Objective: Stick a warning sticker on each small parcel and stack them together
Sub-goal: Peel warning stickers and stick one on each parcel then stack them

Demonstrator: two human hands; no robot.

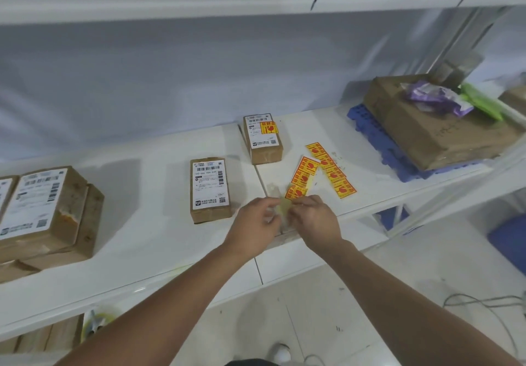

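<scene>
Two strips of yellow-and-red warning stickers [331,169] lie on the white shelf [159,246]. My left hand [256,220] and my right hand [314,219] meet at the near end of the left sticker strip [302,179], pinching its pale backing paper between their fingertips. To the left of my hands lies a small brown parcel [210,190] with a white shipping label and no sticker. Farther back sits another small parcel [263,137], carrying a warning sticker [268,127] on its label.
Larger labelled parcels [42,214] are stacked at the shelf's left. At the back right a big cardboard box [435,129] rests on a blue plastic pallet [381,140], with purple and green bags on top. Below the shelf are a white floor and loose cables.
</scene>
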